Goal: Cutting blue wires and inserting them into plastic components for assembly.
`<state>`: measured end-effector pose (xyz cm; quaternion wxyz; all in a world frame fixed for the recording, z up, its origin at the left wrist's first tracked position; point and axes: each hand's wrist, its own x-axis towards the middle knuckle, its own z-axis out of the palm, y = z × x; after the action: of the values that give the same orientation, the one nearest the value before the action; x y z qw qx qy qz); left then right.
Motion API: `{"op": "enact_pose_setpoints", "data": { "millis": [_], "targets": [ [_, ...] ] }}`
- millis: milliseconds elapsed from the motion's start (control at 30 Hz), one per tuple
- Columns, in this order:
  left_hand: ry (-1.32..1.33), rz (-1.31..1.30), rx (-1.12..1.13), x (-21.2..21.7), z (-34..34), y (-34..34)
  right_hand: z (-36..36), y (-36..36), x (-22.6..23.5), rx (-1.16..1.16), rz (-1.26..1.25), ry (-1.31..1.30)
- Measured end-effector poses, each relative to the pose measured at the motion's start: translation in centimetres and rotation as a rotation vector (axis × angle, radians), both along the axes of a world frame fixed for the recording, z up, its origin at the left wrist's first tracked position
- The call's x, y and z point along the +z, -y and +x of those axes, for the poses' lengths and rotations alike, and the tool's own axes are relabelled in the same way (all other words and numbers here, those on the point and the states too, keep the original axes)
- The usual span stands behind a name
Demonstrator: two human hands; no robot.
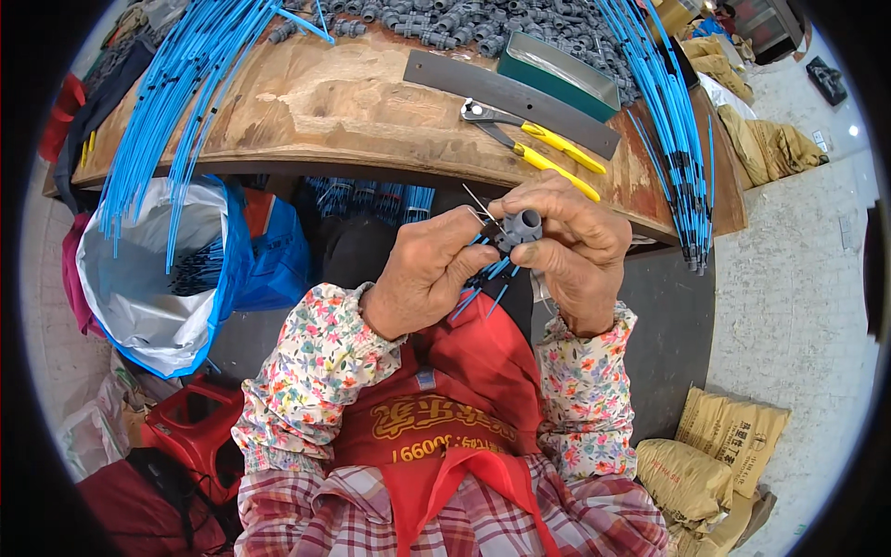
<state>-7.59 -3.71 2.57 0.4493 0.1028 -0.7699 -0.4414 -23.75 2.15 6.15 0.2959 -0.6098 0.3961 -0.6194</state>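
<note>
Both hands meet in front of the person's chest, just below the edge of the wooden table [306, 111]. Right hand [571, 246] wraps around a small grey fitting [522, 227] and pinches it with thumb and fingers. Left hand [427, 269] is curled too, its fingertips pressed against the same fitting from the other side, and it seems to hold thin wires that stick up from there, though they are too thin to be sure. Short blue tubes [487, 278] poke out below the fitting, slanting down and to the left between the two palms. The fitting's round open end faces up and a little right. The fingers hide most of its body.

Behind the hands, on the table, lie yellow-handled pliers [538, 144] with the jaws to the left and the handles running to the right. A long grey strip [510, 102] lies past them, then a green tray [557, 74] and a heap of grey fittings [464, 23]. Long blue tube bundles [176, 102] hang over the table's left side above a blue-and-white bag [158, 278]. More blue tubes [673, 121] hang on the right. A red stool [190, 422] stands low at the left, and tan sacks [715, 455] lie on the floor at the right.
</note>
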Motion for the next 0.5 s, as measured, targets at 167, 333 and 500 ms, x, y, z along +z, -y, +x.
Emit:
{"op": "enact_pose_setpoints", "data": {
  "millis": [167,333,500],
  "targets": [
    [0.090,-0.100,0.121,0.2,-0.1,-1.1,-0.5,-0.6,-0.1,0.018,0.101,-0.025],
    [0.295,-0.195,0.109,1.3,0.3,-0.7,-0.4,-0.9,0.2,-0.048,0.134,-0.021],
    [0.169,-0.158,-0.038,1.2,0.7,1.1,0.0,-1.0,0.3,-0.086,-0.002,-0.101]
  ]
}}
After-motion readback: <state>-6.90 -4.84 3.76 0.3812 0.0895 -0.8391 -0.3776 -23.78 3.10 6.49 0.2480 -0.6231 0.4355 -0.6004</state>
